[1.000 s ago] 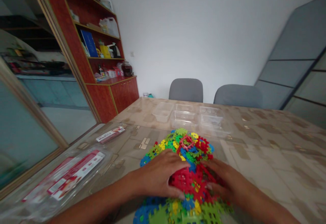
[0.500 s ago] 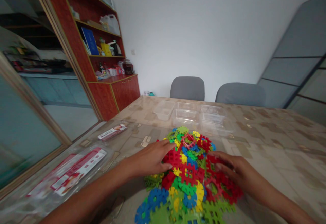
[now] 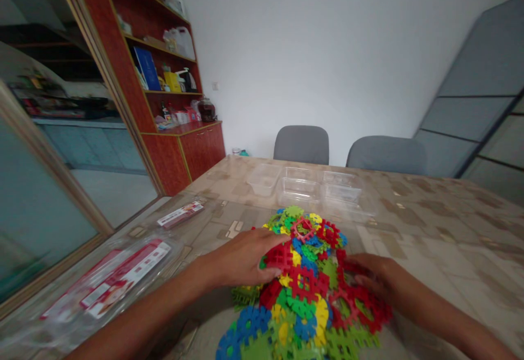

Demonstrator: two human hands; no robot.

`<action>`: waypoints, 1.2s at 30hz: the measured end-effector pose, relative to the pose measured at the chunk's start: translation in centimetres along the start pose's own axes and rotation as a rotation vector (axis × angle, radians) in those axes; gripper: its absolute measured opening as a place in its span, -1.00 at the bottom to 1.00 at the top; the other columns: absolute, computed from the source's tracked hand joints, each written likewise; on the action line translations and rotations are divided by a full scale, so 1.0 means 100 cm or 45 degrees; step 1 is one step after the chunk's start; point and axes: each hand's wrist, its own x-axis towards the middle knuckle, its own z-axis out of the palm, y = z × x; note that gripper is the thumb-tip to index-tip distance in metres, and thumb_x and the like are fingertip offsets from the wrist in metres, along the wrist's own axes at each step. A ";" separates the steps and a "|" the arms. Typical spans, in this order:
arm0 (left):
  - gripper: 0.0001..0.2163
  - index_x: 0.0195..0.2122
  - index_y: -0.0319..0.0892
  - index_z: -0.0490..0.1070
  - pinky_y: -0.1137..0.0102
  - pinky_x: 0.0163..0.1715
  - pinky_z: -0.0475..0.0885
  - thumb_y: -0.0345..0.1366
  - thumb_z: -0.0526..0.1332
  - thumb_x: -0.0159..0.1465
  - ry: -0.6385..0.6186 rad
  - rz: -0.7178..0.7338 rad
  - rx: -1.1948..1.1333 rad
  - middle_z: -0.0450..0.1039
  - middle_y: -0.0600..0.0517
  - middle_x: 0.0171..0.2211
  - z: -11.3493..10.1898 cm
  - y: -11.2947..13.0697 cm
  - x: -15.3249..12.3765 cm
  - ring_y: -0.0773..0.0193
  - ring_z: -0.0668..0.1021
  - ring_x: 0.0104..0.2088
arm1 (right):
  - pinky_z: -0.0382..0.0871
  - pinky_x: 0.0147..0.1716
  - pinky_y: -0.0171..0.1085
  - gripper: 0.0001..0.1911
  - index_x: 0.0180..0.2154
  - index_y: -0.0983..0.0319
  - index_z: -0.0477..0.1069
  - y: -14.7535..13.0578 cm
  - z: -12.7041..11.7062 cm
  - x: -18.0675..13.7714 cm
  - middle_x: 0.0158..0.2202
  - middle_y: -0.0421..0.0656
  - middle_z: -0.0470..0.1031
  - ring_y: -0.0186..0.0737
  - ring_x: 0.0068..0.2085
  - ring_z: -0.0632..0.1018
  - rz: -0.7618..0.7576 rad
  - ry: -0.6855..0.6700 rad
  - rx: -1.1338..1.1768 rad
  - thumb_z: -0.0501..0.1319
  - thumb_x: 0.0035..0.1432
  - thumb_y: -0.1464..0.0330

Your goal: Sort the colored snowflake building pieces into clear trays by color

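A heap of toothed plastic building pieces [image 3: 303, 308] in red, blue, yellow and green lies in front of me on the table. At its left side my left hand [image 3: 248, 256] rests with thumb and fingers apart, around a red square piece [image 3: 280, 259] on the heap. My right hand [image 3: 376, 275] is at the right side, fingers curled against a red toothed piece [image 3: 341, 264]; its fingertips are partly hidden. More red pieces [image 3: 368, 313] lie under that hand. Green pieces [image 3: 346, 341] and blue discs [image 3: 248, 324] spread toward me.
Several clear plastic containers [image 3: 301, 188] stand beyond the heap. Plastic packaging with red and white labels [image 3: 131, 278] lies on the left, with another labelled pack [image 3: 180, 214] behind it. Two grey chairs [image 3: 302, 144] stand at the table's far edge.
My right hand has shifted slightly down and toward the right edge of the heap. My left hand has moved a little across the red square piece, thumb and fingers still apart.
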 end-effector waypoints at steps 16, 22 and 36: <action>-0.47 0.23 -0.10 0.26 0.23 0.12 0.27 -0.10 0.28 0.27 0.029 0.016 -0.158 0.39 -0.13 0.13 0.011 -0.011 0.003 0.03 0.43 0.11 | 0.43 -0.13 -0.13 -0.61 -0.03 0.20 0.47 -0.001 -0.002 -0.007 -0.15 -0.05 0.51 -0.03 -0.17 0.52 -0.002 -0.008 -0.054 0.26 0.17 0.14; -0.42 0.27 -0.13 0.19 0.22 0.19 0.21 -0.17 0.29 0.25 0.000 -0.036 -0.236 0.30 -0.12 0.22 0.011 -0.006 0.004 0.02 0.35 0.19 | 0.38 -0.07 -0.12 -0.69 -0.11 0.20 0.45 -0.005 -0.024 -0.021 -0.10 -0.04 0.50 0.00 -0.10 0.50 0.174 -0.059 -0.204 0.26 0.08 0.27; -0.34 0.29 -0.05 0.18 0.19 0.18 0.24 -0.24 0.34 0.17 0.005 -0.069 -0.276 0.32 -0.10 0.20 0.018 -0.002 0.003 -0.01 0.39 0.16 | 0.37 -0.14 -0.17 -0.73 -0.19 0.21 0.41 -0.033 -0.020 -0.017 -0.15 -0.06 0.49 -0.05 -0.16 0.50 0.249 -0.162 -0.199 0.24 -0.01 0.39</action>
